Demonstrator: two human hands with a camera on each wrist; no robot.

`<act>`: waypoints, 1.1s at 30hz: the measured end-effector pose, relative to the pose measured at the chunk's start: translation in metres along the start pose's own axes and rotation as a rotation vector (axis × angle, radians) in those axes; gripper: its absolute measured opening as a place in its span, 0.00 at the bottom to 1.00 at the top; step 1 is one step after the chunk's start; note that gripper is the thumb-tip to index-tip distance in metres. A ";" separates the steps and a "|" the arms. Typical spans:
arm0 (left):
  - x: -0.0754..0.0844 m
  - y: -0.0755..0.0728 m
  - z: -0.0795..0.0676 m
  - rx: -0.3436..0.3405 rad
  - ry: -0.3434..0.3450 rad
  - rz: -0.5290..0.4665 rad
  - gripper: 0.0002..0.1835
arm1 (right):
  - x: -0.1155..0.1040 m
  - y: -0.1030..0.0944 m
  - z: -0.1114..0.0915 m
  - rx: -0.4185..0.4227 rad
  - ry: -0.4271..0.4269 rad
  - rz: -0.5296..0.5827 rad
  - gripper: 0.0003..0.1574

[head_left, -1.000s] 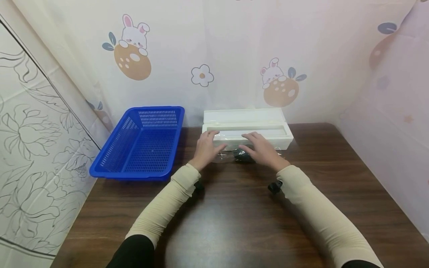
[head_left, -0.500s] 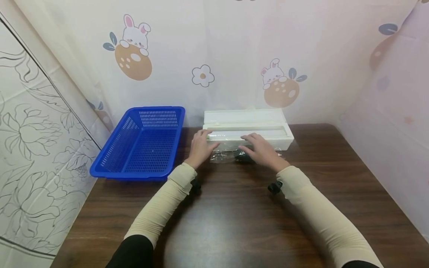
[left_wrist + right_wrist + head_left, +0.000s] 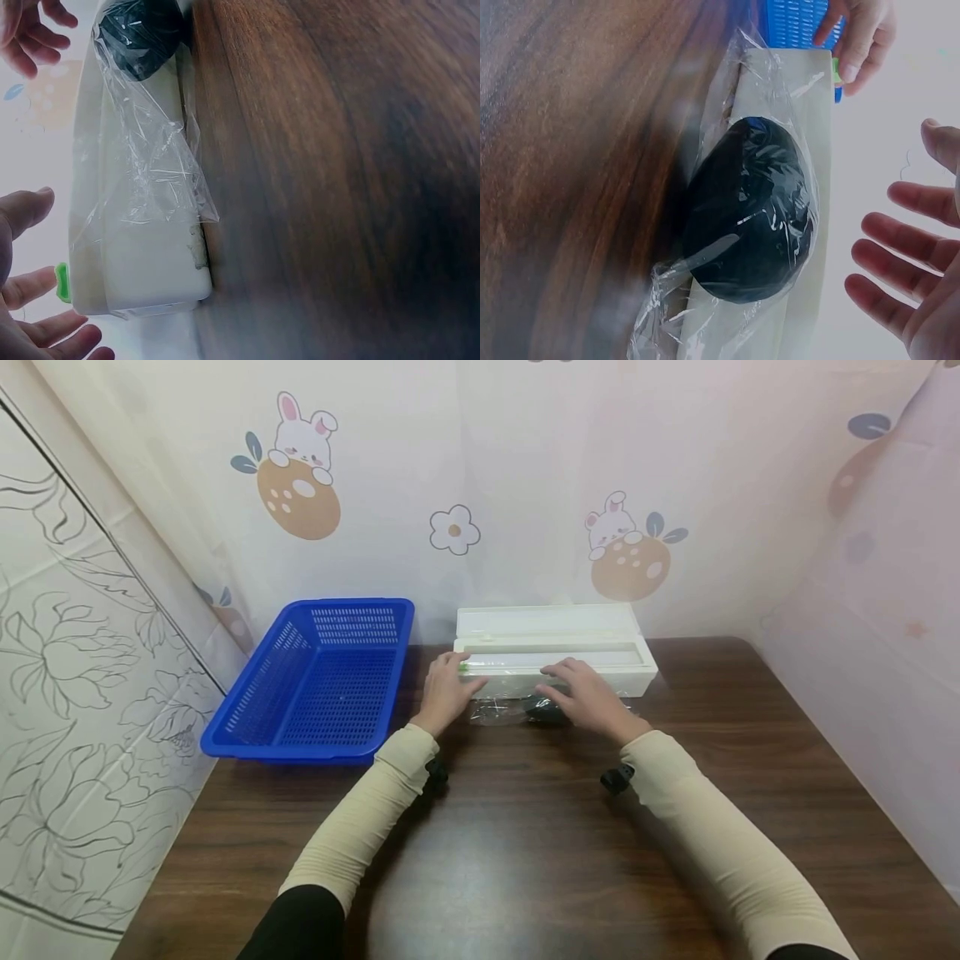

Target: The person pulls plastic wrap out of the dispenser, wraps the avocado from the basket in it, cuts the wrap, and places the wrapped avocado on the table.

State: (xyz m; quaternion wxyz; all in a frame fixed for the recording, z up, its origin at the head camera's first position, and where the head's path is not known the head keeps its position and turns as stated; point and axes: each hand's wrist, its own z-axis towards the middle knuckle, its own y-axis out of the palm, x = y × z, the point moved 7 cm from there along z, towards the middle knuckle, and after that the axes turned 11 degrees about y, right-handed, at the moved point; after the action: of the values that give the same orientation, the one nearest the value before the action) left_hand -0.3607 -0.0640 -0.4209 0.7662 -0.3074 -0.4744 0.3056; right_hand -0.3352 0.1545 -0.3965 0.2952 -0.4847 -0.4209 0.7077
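A white cling film dispenser (image 3: 555, 681) stands at the back of the table with its long lid raised. Clear cling film (image 3: 161, 176) hangs over its front and down to the table, covering a dark, smooth, egg-shaped thing (image 3: 750, 214). My left hand (image 3: 446, 692) is at the dispenser's left end, a fingertip touching the small green slider (image 3: 63, 283), thumb apart. Fingers spread and slightly bent, my right hand (image 3: 588, 695) hovers near the dispenser's right half, above the wrapped thing, holding nothing. In the head view that hand partly covers the dark thing.
A blue perforated plastic basket (image 3: 375, 739) stands left of the dispenser on the brown wooden table (image 3: 510, 860). Behind it hangs a pale curtain (image 3: 517, 468) with rabbit prints, and patterned cloth borders both sides.
My left hand has moved a little left along the dispenser, ending at its left end, where the green slider now shows. My right hand has stayed nearly in place.
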 end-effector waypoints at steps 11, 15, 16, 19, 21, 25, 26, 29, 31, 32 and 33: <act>-0.007 0.001 0.004 0.019 -0.031 -0.021 0.33 | 0.002 -0.002 -0.001 -0.018 0.011 -0.012 0.26; -0.010 0.005 0.005 0.017 -0.039 -0.037 0.33 | 0.006 -0.002 -0.001 -0.005 0.009 0.000 0.26; -0.010 0.005 0.006 0.018 -0.042 -0.036 0.33 | 0.007 -0.002 -0.001 -0.003 0.010 0.004 0.25; -0.012 0.006 0.006 0.018 -0.052 -0.029 0.34 | 0.009 -0.002 0.000 -0.009 0.019 0.018 0.25; -0.012 0.007 0.007 0.017 -0.057 -0.022 0.34 | 0.011 -0.001 0.001 -0.018 0.023 0.020 0.25; -0.013 0.006 0.007 0.017 -0.060 -0.018 0.34 | 0.013 -0.001 0.002 -0.025 0.034 0.025 0.25; -0.013 0.006 0.007 0.017 -0.059 -0.019 0.34 | 0.013 -0.001 0.003 -0.024 0.034 0.027 0.25; -0.013 0.006 0.007 0.013 -0.060 -0.015 0.34 | 0.014 -0.003 0.003 -0.020 0.032 0.036 0.24; -0.013 0.006 0.007 0.006 -0.063 -0.008 0.35 | 0.014 -0.004 0.004 -0.022 0.029 0.040 0.24; -0.013 0.006 0.007 0.003 -0.064 -0.003 0.36 | 0.014 -0.004 0.005 -0.024 0.029 0.045 0.24; -0.014 0.006 0.007 -0.001 -0.065 0.003 0.36 | 0.014 -0.004 0.006 -0.026 0.030 0.044 0.24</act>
State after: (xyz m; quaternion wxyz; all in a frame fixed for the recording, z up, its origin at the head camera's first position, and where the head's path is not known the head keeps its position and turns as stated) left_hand -0.3733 -0.0691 -0.4306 0.7497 -0.2984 -0.4989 0.3163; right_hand -0.3458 0.1666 -0.3979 0.2797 -0.5083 -0.4149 0.7009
